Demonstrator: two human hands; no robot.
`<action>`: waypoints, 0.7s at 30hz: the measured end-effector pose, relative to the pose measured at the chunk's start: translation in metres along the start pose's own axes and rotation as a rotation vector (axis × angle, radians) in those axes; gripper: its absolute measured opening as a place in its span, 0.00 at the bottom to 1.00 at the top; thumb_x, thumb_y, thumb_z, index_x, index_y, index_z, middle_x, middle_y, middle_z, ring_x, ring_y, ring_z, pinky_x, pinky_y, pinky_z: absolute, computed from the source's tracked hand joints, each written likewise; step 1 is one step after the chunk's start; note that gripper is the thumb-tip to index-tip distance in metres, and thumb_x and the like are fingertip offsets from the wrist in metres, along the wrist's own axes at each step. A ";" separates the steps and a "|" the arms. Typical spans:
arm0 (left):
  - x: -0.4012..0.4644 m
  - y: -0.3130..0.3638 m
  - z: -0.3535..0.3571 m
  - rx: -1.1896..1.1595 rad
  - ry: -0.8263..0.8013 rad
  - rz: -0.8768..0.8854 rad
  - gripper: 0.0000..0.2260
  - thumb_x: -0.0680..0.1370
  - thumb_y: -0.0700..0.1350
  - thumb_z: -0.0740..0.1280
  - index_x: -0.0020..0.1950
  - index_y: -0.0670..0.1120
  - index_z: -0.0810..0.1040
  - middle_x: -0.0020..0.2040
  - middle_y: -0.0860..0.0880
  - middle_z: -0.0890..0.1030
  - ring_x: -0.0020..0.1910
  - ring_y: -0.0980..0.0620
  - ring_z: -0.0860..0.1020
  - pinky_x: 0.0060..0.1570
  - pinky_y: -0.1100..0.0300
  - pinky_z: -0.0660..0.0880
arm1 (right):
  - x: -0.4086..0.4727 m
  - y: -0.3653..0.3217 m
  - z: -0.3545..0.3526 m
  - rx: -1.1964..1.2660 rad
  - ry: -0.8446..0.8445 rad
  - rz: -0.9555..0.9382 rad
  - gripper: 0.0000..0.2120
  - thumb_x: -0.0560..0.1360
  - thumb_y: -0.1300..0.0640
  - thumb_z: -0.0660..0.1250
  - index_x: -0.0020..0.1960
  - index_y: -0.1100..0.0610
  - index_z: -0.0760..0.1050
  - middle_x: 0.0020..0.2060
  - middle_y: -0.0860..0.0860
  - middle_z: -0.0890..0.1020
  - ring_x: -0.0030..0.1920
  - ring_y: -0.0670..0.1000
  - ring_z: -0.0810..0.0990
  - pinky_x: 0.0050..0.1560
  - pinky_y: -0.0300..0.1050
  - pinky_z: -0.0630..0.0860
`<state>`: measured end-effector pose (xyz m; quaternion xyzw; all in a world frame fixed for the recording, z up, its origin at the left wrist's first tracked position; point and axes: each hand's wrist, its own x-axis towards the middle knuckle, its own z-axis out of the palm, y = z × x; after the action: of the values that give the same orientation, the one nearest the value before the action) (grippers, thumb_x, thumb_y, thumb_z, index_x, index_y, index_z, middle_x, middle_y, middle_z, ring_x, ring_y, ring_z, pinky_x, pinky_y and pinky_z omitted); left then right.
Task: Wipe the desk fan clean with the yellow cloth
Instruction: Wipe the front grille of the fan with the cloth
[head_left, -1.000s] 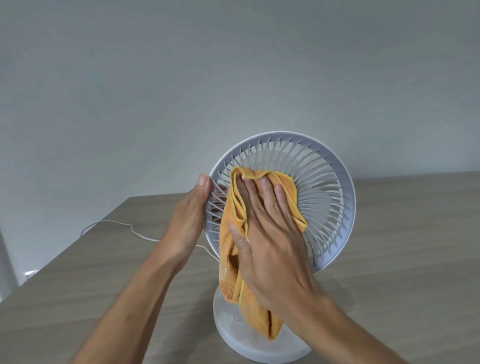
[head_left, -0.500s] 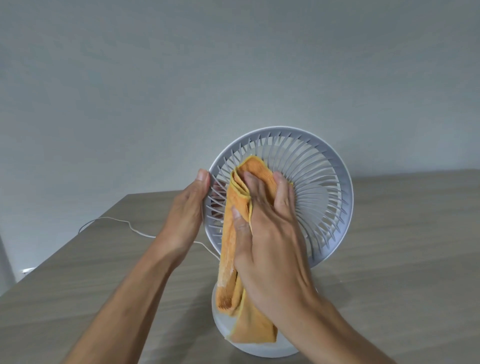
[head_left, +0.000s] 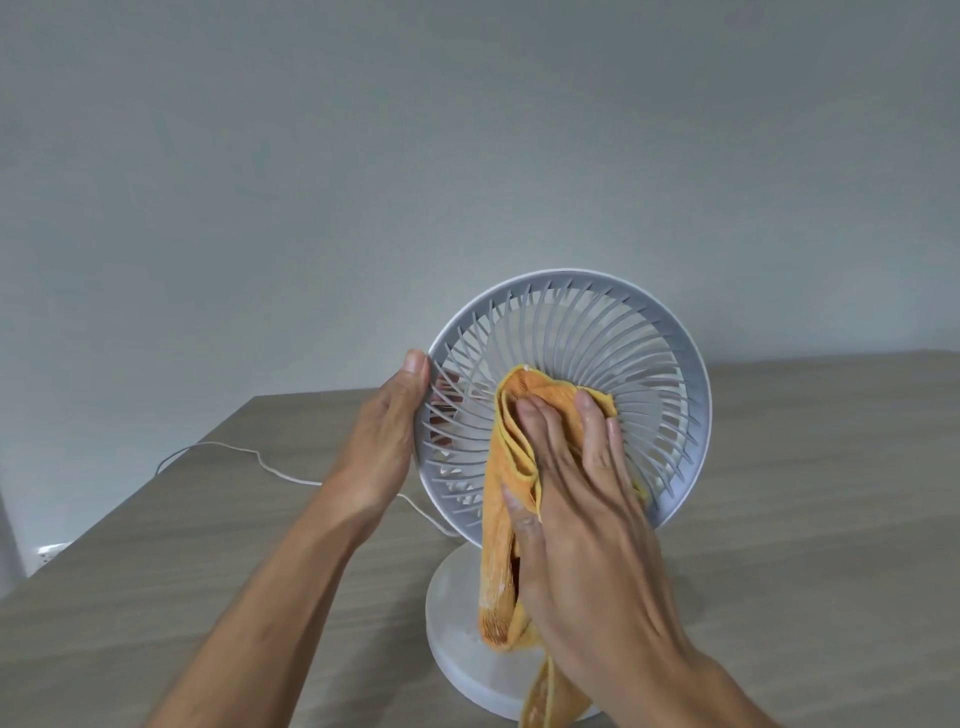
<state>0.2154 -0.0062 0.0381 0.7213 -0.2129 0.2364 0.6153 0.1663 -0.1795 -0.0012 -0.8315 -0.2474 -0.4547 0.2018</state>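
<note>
A white desk fan (head_left: 613, 332) with a round grille stands on its round base (head_left: 452, 613) on the wooden table. My left hand (head_left: 384, 447) grips the grille's left rim, thumb on the front edge. My right hand (head_left: 576, 499) presses the yellow cloth (head_left: 504, 519) flat against the lower middle of the grille. The cloth is bunched under my palm and hangs down over the base. The fan's centre hub and stem are hidden behind my hand and the cloth.
A white power cord (head_left: 223, 447) runs from behind the fan across the wooden table (head_left: 831, 519) to its left edge. A plain grey wall (head_left: 467, 156) stands behind the table. A wall socket (head_left: 49, 551) shows low at the far left.
My right hand and the cloth have slid down and slightly right on the grille, from its upper left to its lower middle. My left hand has kept its hold on the rim.
</note>
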 end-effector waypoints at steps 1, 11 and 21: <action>0.000 0.000 0.000 -0.001 0.003 -0.001 0.26 0.76 0.71 0.53 0.55 0.59 0.83 0.53 0.57 0.86 0.53 0.59 0.84 0.48 0.70 0.78 | 0.001 -0.002 0.001 0.017 0.012 0.004 0.27 0.79 0.52 0.53 0.75 0.62 0.60 0.74 0.53 0.65 0.77 0.56 0.52 0.75 0.53 0.52; 0.001 -0.001 -0.001 0.049 0.048 0.004 0.25 0.77 0.71 0.53 0.51 0.57 0.84 0.50 0.59 0.86 0.53 0.63 0.82 0.55 0.66 0.75 | 0.048 -0.040 0.006 0.306 0.141 0.146 0.25 0.81 0.54 0.53 0.76 0.60 0.56 0.75 0.47 0.58 0.78 0.48 0.45 0.77 0.51 0.52; 0.001 0.002 0.003 -0.003 -0.018 0.017 0.27 0.79 0.68 0.52 0.56 0.54 0.83 0.54 0.54 0.86 0.55 0.56 0.84 0.52 0.67 0.79 | 0.018 -0.011 -0.019 0.119 0.029 0.098 0.23 0.79 0.54 0.54 0.74 0.58 0.64 0.71 0.52 0.70 0.77 0.56 0.54 0.77 0.53 0.49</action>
<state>0.2158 -0.0095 0.0400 0.7206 -0.2248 0.2350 0.6123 0.1553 -0.1771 0.0246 -0.8225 -0.2299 -0.4407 0.2763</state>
